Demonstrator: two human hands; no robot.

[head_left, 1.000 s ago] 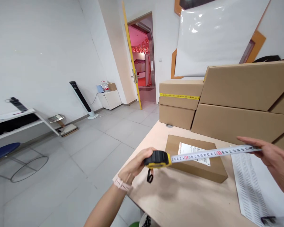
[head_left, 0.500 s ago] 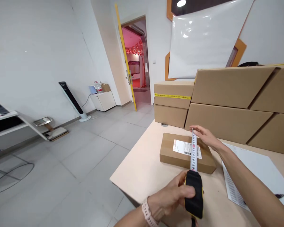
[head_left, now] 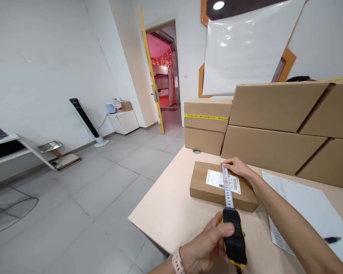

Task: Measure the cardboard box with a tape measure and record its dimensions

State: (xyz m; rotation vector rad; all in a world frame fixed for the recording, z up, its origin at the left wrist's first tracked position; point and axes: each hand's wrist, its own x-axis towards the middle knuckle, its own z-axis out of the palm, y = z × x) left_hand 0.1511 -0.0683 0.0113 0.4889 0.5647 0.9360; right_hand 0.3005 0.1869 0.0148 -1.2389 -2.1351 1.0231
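Observation:
My left hand [head_left: 208,239] is wrapped round the black and yellow case of a tape measure [head_left: 233,234], thumb on top, just in front of a small cardboard box [head_left: 200,180]. From the case the white blade runs out across the top of the box, over its white shipping label [head_left: 214,177]. At the box's far edge, my right hand [head_left: 238,167] pinches the end of the blade between thumb and fingers. The box lies flat on the pale table [head_left: 160,213].
Large cardboard boxes [head_left: 274,142] stand stacked along the table's back. Printed sheets [head_left: 305,198] with a black pen [head_left: 332,240] lie under and beside my right forearm. The table's left edge drops to a grey tiled floor [head_left: 108,213]. A yellow-edged door [head_left: 153,76] stands open beyond.
The blade's end has come down from above the box to its far top edge, with my right hand moving left and lower. The blade now slants more.

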